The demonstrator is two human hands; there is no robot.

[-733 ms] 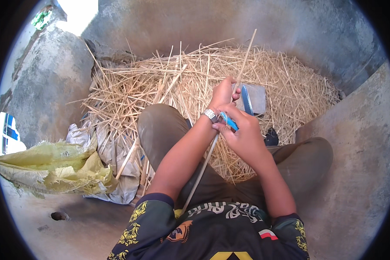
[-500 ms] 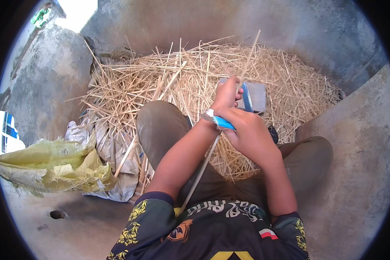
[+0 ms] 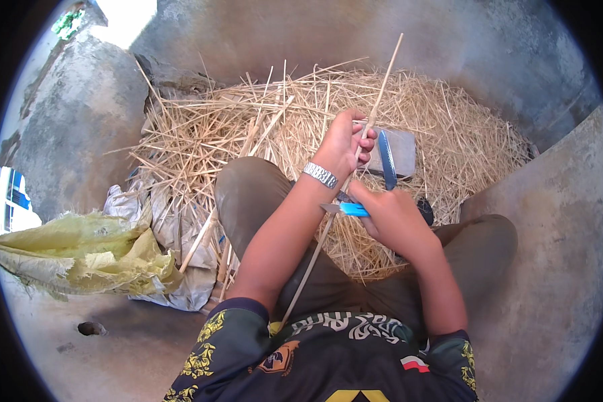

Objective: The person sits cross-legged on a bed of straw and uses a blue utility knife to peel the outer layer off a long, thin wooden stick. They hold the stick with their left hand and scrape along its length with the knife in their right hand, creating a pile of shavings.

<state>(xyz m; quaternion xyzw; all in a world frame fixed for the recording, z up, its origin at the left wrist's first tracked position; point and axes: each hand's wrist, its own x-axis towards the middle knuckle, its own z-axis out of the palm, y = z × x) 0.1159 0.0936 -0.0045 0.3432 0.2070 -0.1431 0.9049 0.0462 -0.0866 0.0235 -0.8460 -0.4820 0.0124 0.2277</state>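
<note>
The left hand (image 3: 345,146) curls around a thin stick (image 3: 386,84), slanting from the shirt (image 3: 355,355) toward the far edge of the straw pile (image 3: 476,137); the right hand (image 3: 396,214) grips a blue-handled knife (image 3: 352,210). Seemingly paring; another stroke calls for a steady stick.

I sit cross-legged on a grey concrete floor (image 3: 124,362). Across it, in front of me, spreads a heap of pale, straw-like strips (image 3: 455,127), with a grey rectangular block (image 3: 404,151) resting on them. To my left lie a frayed yellow sack (image 3: 80,258) and crumpled whitish sheeting (image 3: 187,295).
</note>
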